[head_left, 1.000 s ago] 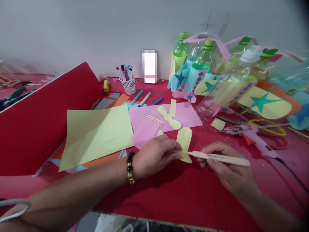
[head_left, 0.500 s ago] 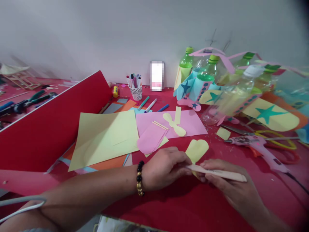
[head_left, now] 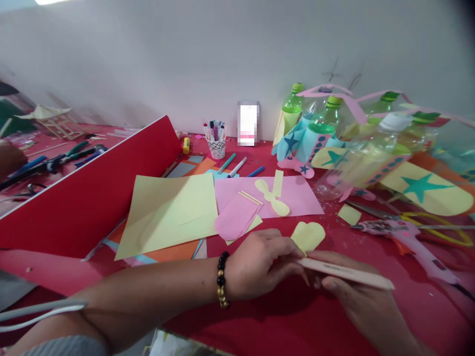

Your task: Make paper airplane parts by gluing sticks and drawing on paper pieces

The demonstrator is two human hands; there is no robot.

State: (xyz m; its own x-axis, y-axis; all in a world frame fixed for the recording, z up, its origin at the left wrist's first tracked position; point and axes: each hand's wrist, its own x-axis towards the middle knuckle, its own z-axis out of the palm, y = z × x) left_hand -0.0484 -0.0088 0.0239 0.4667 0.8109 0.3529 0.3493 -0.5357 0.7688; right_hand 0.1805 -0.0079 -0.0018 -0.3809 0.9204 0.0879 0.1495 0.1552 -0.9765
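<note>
My right hand (head_left: 361,291) is closed around a long, flat, pale wood-coloured stick (head_left: 349,274) with faint dark marks on it. The stick slants from my left fingertips down to the right. My left hand (head_left: 256,264), wearing a bead bracelet (head_left: 221,279), is closed in a pinch at the stick's left end. Right at the fingers, a yellow paper cutout (head_left: 308,236) with two rounded lobes narrows toward both hands; its lower part is hidden behind them. On pink paper (head_left: 308,200) beyond lie a yellow propeller-shaped cutout (head_left: 272,198) and two thin sticks (head_left: 251,198).
A pink glue gun (head_left: 415,240) and scissors (head_left: 367,210) lie right, before decorated plastic bottles (head_left: 386,128). A red board (head_left: 111,178) slants up at left, beside a yellow sheet (head_left: 170,212). A marker cup (head_left: 216,146) and phone (head_left: 248,123) stand behind. Another person's hand (head_left: 11,155) shows far left.
The view has shifted slightly, so things sit lower and further right. My right hand and the stick have moved a little right and down. Another person's hand has appeared at far left.
</note>
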